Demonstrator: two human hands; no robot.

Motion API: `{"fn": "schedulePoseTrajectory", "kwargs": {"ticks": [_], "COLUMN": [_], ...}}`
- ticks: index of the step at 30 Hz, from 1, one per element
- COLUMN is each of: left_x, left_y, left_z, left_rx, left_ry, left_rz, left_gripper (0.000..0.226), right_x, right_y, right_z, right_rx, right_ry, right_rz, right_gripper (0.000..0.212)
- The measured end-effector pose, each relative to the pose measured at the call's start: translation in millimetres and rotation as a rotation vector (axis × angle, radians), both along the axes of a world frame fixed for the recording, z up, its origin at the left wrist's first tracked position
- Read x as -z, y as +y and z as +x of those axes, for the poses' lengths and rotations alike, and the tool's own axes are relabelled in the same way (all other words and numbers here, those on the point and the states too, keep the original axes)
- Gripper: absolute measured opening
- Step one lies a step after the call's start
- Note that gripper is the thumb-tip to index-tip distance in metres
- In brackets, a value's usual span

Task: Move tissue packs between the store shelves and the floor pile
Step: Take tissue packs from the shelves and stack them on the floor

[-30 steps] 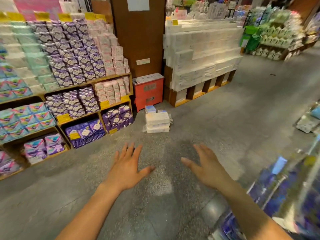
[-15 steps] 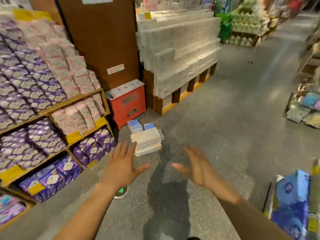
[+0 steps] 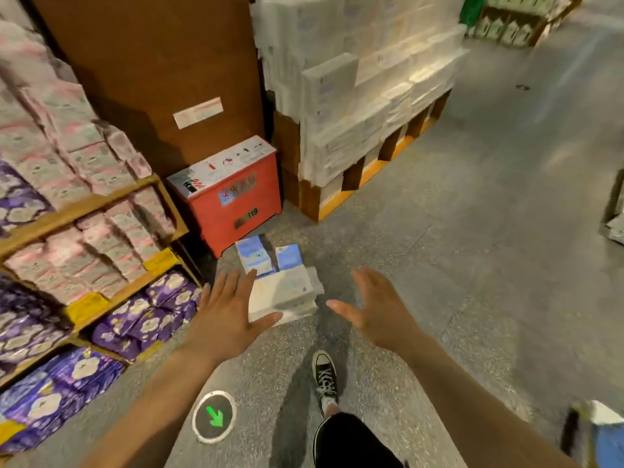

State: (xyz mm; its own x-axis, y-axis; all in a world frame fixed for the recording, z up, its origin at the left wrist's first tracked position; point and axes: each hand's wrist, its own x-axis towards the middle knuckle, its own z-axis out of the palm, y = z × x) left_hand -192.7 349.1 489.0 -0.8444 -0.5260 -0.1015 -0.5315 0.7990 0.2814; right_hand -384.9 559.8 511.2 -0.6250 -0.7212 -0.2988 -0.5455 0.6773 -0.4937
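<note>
Head view. Floor pile (image 3: 285,293): a short stack of pale tissue packs on the grey floor, with two blue packs (image 3: 254,255) behind it, just in front of a red box (image 3: 236,197) at the foot of a brown pillar. Likely parked there to stay clear of the aisle yet near the store shelves (image 3: 91,206) on the left, which are filled with pink and purple packs.

Left hand (image 3: 223,315) is spread, fingers straight, holding nothing; it overlaps the pile's left edge in the frame, contact not clear. Right hand (image 3: 378,312) is spread too, palm turned inward, apart from the pile's right side. The hands flank the stack — probably set to clasp it from both sides. One shoe (image 3: 325,374) is stepping toward it.
</note>
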Motion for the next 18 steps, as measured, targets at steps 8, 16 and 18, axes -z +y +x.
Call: {"fn": "schedulePoseTrajectory", "kwargs": {"ticks": [8, 16, 18], "left_x": [85.6, 294.0, 364.7], "left_y": [-123.2, -231.1, -253.8], "left_z": [-145.8, -224.0, -236.2], "left_rx": [-0.128, -0.129, -0.114], "left_ry": [-0.086, -0.065, -0.02], "left_rz": [0.067, 0.104, 0.083], "left_gripper": [0.11, 0.098, 0.094], "right_x": [80.9, 283.7, 354.3], "right_y": [-147.3, -259.6, -282.6], "right_z": [-165.2, -247.0, -258.9], "right_rx": [-0.096, -0.088, -0.086], "right_ry": [-0.054, 0.001, -0.027], "right_rz": [0.14, 0.14, 0.162], "right_gripper": [0.125, 0.109, 0.099]}}
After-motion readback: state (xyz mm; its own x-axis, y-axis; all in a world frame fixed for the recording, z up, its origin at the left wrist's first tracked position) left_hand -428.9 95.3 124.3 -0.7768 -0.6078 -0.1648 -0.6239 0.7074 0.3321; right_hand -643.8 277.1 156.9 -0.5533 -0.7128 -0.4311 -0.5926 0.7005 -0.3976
